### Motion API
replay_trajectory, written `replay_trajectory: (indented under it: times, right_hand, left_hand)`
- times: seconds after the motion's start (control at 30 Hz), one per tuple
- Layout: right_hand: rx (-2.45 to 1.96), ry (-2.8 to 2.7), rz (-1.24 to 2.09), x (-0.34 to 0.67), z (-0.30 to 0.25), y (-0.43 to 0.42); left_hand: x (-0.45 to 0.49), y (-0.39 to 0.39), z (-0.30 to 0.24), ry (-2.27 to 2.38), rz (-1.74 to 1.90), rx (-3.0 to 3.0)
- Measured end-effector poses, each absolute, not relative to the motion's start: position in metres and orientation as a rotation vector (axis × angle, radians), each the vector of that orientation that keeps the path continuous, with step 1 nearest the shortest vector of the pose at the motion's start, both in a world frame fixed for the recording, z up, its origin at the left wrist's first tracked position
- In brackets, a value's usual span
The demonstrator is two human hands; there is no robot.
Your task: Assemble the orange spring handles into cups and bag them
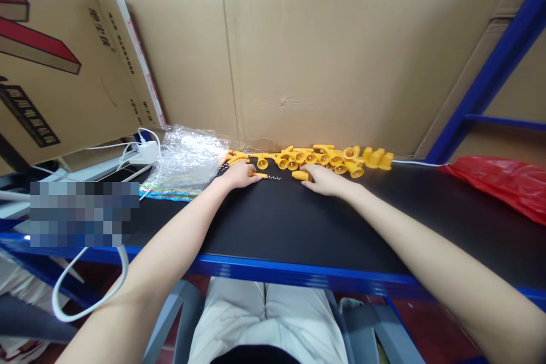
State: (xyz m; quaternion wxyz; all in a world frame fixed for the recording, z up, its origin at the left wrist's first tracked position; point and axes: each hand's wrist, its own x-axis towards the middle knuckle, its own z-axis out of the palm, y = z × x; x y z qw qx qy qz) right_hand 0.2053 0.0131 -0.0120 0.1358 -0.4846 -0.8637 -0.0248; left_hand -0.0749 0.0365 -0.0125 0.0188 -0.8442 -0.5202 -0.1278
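Note:
My left hand (244, 175) is closed on a corkscrew (273, 177), its metal spiral pointing right just above the black tabletop. Its yellow handle is partly covered by my fingers. To the right, my right hand (321, 179) grips a yellow plastic cap (301, 176) lying on its side, closed around its right end. A gap separates the spiral from the cap. Behind both hands spreads a pile of yellow bell-shaped pieces (324, 158) with their open ends facing me. More yellow handles (237, 157) lie by my left hand, with metal spirals beside them.
Several yellow cups (377, 158) stand at the pile's right end. A clear plastic bag (187, 153) and white charger (147, 151) with cables are on the left. A red plastic bag (503, 182) lies right. Cardboard (341, 57) walls the back; a blue metal edge (298, 270) runs in front.

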Motion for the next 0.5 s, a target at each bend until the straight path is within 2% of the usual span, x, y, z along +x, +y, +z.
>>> replay_trajectory:
  times: [0.3,0.5]
  right_hand:
    - [-1.541,-2.504,0.086,0.2114,-0.0032,0.0137]
    - [-1.386,-2.51,0.095,0.2065,-0.0048,0.0121]
  left_hand:
    - [-0.0678,0.0287,-0.0098,-1.792,-0.472,-2.84]
    - [-0.0679,0.0299,-0.011,-1.739,-0.441,-2.783]
